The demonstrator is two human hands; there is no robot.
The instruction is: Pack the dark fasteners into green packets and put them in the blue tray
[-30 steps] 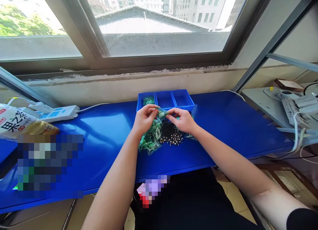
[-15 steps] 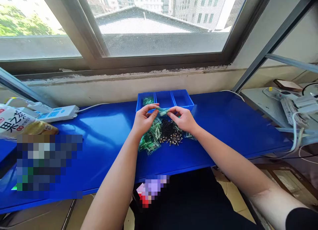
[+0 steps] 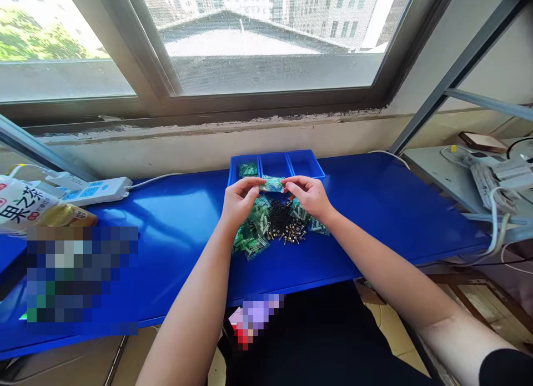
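Note:
A small clear-and-green plastic packet (image 3: 273,184) is stretched between my two hands, just in front of the blue divided bin (image 3: 276,159). My left hand (image 3: 241,201) pinches its left end, and my right hand (image 3: 308,196) pinches its right end. Below them on the table lies a heap of black-and-metal connectors (image 3: 287,222). Green packets (image 3: 253,230) are piled on the left of the heap, and more packets (image 3: 320,226) lie on its right, partly under my right hand. Another green packet (image 3: 249,169) rests in the bin's left compartment.
The blue table (image 3: 175,252) runs under a window. A white power strip (image 3: 100,190) and a snack bag (image 3: 37,205) are at the left. Cables and adapters (image 3: 495,180) sit on a shelf at the right. A blurred-out phone-like object (image 3: 250,322) lies near my lap.
The packet has been pulled flatter and wider between my fingers, and its face now shows more. My hands have moved only slightly.

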